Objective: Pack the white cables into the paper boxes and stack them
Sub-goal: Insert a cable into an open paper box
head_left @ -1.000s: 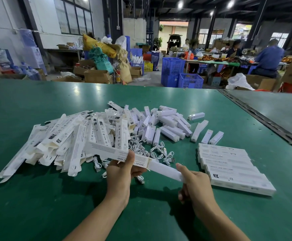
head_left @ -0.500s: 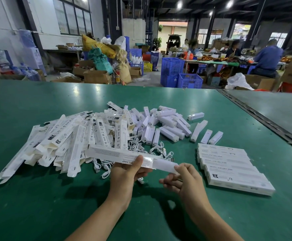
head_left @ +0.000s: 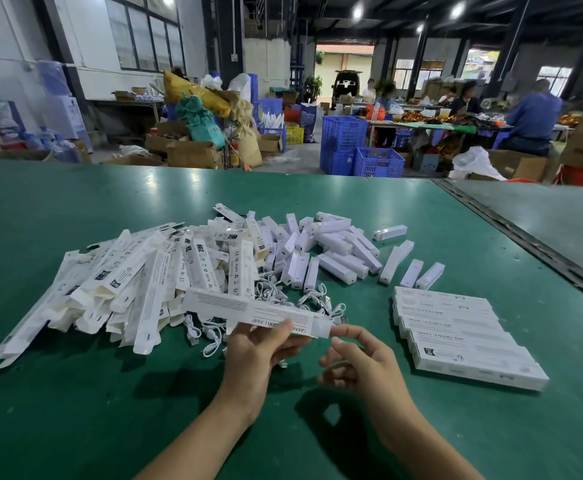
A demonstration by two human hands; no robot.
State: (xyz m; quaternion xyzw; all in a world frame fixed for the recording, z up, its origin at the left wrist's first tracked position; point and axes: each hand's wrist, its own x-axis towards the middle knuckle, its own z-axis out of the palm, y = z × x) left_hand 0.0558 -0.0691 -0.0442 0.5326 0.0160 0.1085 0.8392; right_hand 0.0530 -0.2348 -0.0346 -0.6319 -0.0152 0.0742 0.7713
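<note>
My left hand (head_left: pixel 255 355) grips a long white paper box (head_left: pixel 248 308) near its right end and holds it level above the green table (head_left: pixel 75 417). The index fingertip of my right hand (head_left: pixel 363 362) touches the box's right end, where a white inner piece sits almost fully inside; its other fingers hang loosely curled. Loose white cables (head_left: pixel 283 296) lie tangled just behind the held box. A heap of unfilled flat paper boxes (head_left: pixel 127 282) spreads to the left. Several packed boxes (head_left: pixel 463 337) lie side by side in an overlapping row at the right.
A pile of short white blocks (head_left: pixel 335 258) lies behind the cables. A dark seam (head_left: pixel 525 244) separates this table from a grey one on the right. Beyond the far edge are blue crates (head_left: pixel 359 150), cardboard boxes and seated people.
The white inner piece that stuck out of the box's right end has slid in. My right hand moved left toward my left hand, and the box rose slightly.
</note>
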